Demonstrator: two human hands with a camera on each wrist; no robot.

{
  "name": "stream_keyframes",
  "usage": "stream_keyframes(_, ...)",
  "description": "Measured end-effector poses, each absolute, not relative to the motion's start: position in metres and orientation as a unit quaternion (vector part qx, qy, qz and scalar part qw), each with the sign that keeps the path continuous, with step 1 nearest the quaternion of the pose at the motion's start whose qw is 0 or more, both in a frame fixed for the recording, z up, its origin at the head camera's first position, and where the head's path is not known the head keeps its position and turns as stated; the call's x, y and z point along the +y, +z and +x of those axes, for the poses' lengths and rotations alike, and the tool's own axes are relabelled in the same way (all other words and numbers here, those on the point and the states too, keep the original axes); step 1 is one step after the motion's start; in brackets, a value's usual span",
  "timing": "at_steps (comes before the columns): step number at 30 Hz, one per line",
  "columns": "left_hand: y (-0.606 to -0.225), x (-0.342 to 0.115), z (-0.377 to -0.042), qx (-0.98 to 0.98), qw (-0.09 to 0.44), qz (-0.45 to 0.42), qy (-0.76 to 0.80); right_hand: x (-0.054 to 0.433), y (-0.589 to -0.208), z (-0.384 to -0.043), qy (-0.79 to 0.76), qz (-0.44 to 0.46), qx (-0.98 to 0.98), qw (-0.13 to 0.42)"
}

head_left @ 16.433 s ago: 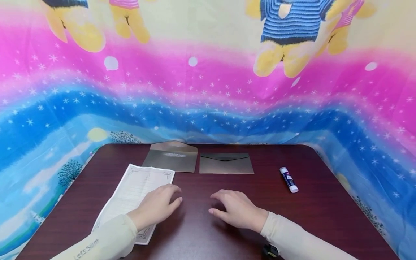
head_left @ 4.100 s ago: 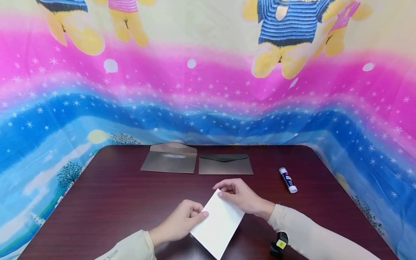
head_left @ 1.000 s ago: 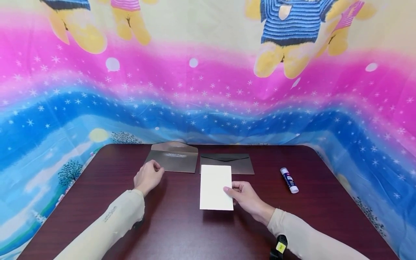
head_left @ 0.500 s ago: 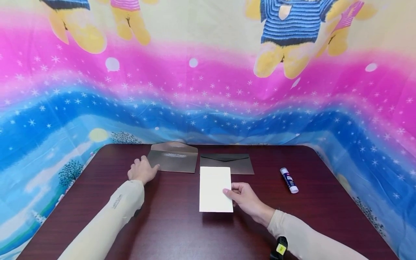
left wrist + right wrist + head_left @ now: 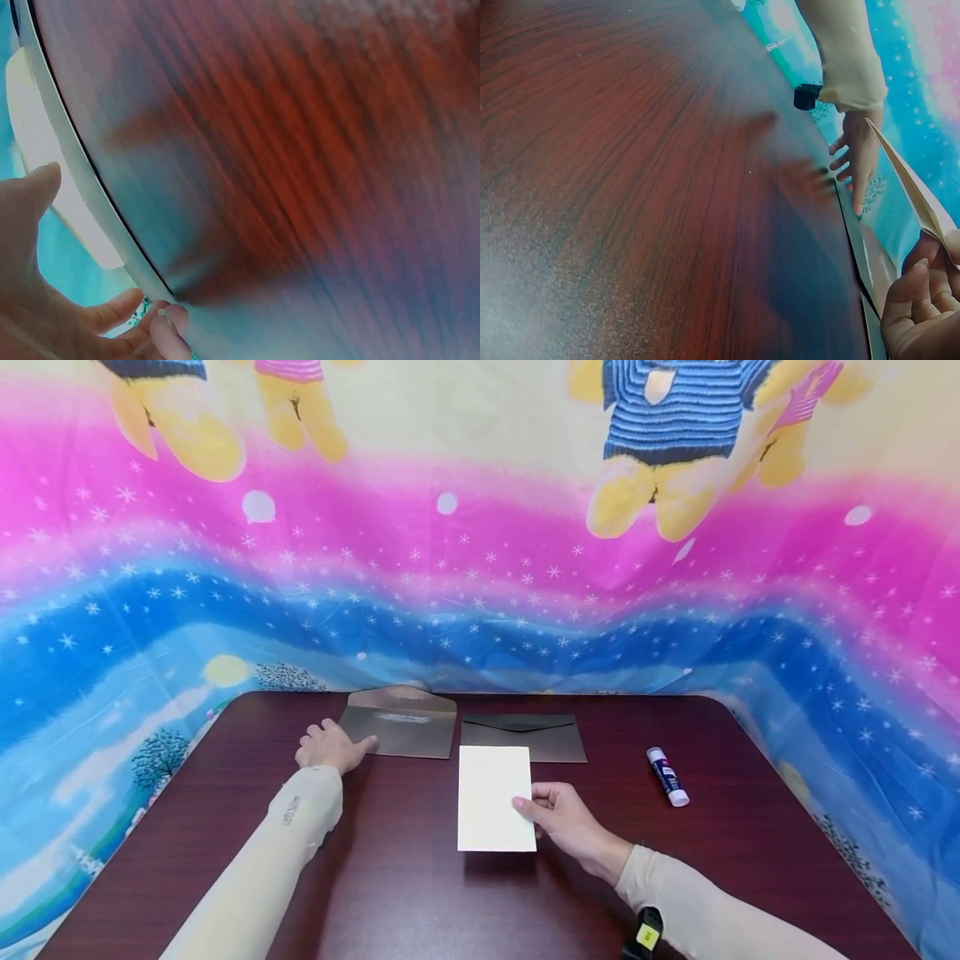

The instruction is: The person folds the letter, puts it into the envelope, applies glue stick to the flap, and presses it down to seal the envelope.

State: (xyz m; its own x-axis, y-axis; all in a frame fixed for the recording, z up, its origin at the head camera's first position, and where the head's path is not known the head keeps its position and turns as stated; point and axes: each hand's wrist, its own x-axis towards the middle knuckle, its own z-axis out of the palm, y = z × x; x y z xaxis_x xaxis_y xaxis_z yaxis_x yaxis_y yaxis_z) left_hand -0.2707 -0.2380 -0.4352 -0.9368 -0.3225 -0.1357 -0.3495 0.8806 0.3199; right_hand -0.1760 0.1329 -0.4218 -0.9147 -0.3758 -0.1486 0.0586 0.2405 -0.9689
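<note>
In the head view my right hand (image 5: 570,820) pinches a folded sheet of paper (image 5: 493,798) by its right edge, thumb on the front. The paper is held upright above the table, its blank side showing. The right wrist view shows the folded layers of the paper (image 5: 909,180) edge-on. My left hand (image 5: 332,748) is at the lower left corner of an envelope (image 5: 412,742) whose flap is raised. Its fingers are spread, with the thumb nearest the envelope; in the left wrist view, whether the thumb (image 5: 46,184) touches it cannot be told.
A second envelope (image 5: 557,747), flap down, lies to the right, partly behind the paper. Further right is a glue stick (image 5: 667,777) on the dark wooden table (image 5: 405,893). A printed cloth (image 5: 480,577) hangs behind the table's far edge.
The bordered letter, earlier lying flat on the left, has been folded small and is now in the right hand. The left hand let go of it, reached to the left envelope and spread its fingers.
</note>
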Motion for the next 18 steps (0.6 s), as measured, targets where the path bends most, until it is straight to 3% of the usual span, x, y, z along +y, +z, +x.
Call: stream_keyframes(18,-0.4326,-0.2404,-0.2694,0.974,0.058,-0.184,0.116,0.1365,-0.423,-0.1758,-0.618,-0.104,0.757,0.183)
